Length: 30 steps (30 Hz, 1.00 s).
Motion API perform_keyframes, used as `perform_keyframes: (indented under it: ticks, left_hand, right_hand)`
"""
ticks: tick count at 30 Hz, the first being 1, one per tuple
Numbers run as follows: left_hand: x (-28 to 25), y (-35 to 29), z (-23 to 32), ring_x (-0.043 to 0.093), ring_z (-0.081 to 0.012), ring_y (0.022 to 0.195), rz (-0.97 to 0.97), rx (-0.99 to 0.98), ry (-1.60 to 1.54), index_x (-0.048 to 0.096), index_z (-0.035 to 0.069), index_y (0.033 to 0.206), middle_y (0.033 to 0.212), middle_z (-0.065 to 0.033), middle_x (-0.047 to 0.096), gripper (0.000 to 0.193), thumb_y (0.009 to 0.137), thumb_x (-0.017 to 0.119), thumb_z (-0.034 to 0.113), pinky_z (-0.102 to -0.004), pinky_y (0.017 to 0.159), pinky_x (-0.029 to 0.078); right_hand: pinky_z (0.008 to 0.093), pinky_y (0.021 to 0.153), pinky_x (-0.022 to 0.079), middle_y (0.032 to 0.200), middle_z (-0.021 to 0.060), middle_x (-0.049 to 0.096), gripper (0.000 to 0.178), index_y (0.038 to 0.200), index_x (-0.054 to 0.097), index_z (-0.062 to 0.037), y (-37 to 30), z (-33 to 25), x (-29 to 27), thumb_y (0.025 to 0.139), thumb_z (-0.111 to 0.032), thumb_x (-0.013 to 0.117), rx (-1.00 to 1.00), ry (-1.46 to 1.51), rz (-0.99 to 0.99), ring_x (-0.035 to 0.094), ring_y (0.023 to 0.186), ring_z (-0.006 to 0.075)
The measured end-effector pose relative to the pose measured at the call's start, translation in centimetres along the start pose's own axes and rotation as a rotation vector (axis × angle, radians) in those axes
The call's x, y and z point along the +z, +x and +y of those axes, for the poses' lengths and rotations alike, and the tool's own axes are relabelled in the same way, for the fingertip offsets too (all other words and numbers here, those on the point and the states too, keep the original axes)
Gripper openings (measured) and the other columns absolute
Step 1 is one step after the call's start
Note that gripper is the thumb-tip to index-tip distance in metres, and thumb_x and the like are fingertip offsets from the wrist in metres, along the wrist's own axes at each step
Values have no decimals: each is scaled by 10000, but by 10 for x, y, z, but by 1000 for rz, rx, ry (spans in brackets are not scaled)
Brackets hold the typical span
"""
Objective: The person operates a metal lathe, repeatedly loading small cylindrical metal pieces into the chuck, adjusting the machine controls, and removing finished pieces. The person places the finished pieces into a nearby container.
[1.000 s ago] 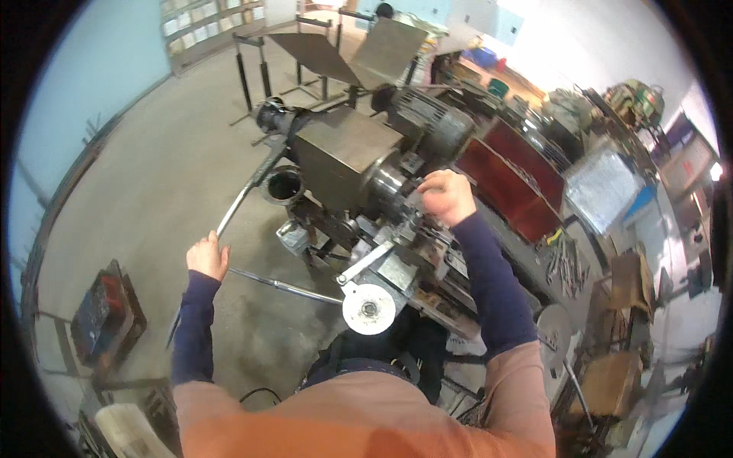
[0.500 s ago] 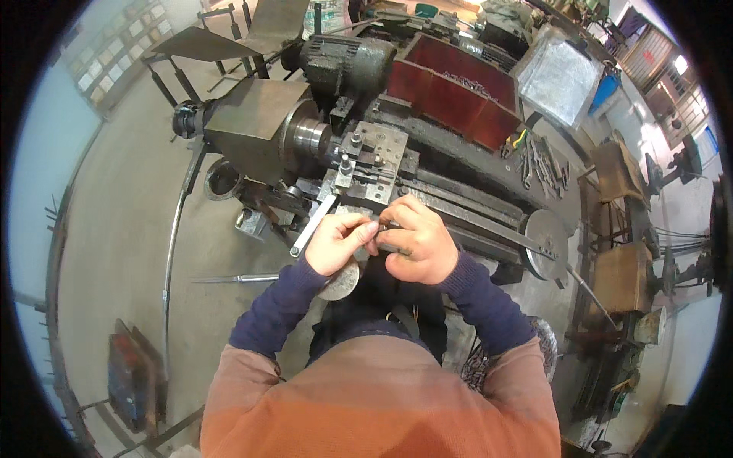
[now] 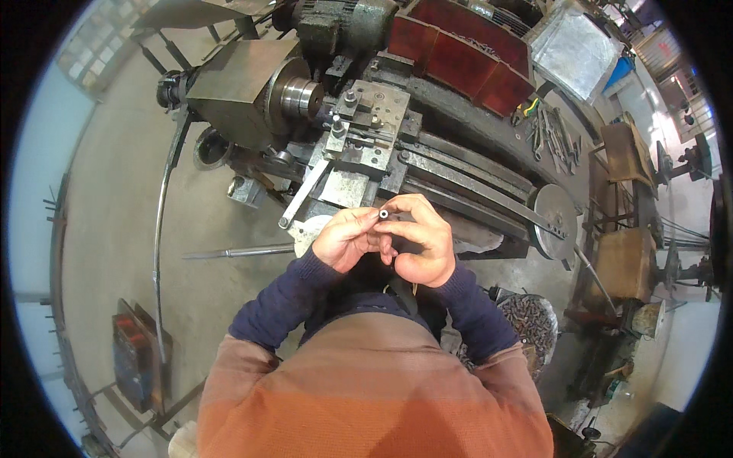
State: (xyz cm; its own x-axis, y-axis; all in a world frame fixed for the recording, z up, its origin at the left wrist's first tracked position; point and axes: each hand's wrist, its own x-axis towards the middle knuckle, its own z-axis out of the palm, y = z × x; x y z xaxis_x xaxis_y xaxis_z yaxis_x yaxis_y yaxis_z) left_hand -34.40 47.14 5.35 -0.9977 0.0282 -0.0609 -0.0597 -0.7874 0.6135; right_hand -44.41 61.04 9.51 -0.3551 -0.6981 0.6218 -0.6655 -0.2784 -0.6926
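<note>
Filling the middle of the view, a metalworking lathe [image 3: 374, 156] stretches from a boxy sheet-metal headstock cover [image 3: 240, 80] at upper left down to the right. Behind it stands a long red metal box [image 3: 458, 65] with loose small metal pieces inside, and left of that a dark finned electric motor [image 3: 343, 23]. A round steel disc [image 3: 553, 221] sits at the right end of the machine, with a flat bar [image 3: 477, 191] running up from it toward the tool slide. Near the person's right elbow is a container [image 3: 551, 314] heaped with small dark metal pieces. A bright cylindrical chuck [image 3: 300, 99] projects from the headstock, and a bundle of wrenches [image 3: 556, 141] lies on the dark surface beyond the bed. The left hand [image 3: 347, 238] and right hand [image 3: 421, 243] meet in front of the slide, fingertips pinching one thing between them: a short bored metal part [image 3: 384, 214], its bright round end and dark hole facing up; its length is hidden.
</note>
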Motion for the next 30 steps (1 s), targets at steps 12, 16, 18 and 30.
perform_keyframes:
  ticks: [12, 16, 18, 30]
  left_hand:
    - [9, 4, 2, 621, -216, 626, 92, -23, 134, 573, -14, 862, 690, -134, 619, 331, 930, 436, 279, -298, 621, 505]
    - [7, 5, 1, 613, -241, 622, 106, -38, 184, 557, -22, 887, 695, -153, 616, 330, 934, 414, 271, -319, 631, 500]
    - [8, 6, 2, 616, -238, 620, 112, -51, 199, 561, -24, 885, 698, -154, 618, 335, 933, 416, 274, -314, 625, 502]
    - [8, 11, 3, 619, -217, 628, 112, -66, 230, 564, -33, 902, 710, -143, 622, 324, 930, 429, 261, -291, 622, 499]
  right_hand:
    - [314, 800, 443, 1042, 155, 556, 538, 947, 661, 3, -15, 24, -2, 748, -495, 622, 164, 151, -55, 567, 946, 254]
    - [303, 783, 458, 981, 135, 588, 418, 906, 674, -21, -12, 23, -4, 508, -50, 547, 173, 216, -32, 586, 889, 251]
    - [299, 785, 459, 981, 134, 589, 406, 903, 677, -18, -13, 25, -4, 522, -70, 548, 205, 238, -32, 589, 885, 241]
    - [316, 722, 467, 900, 121, 577, 345, 838, 662, -10, -9, 16, -7, 515, -50, 545, 123, 60, 11, 570, 825, 260]
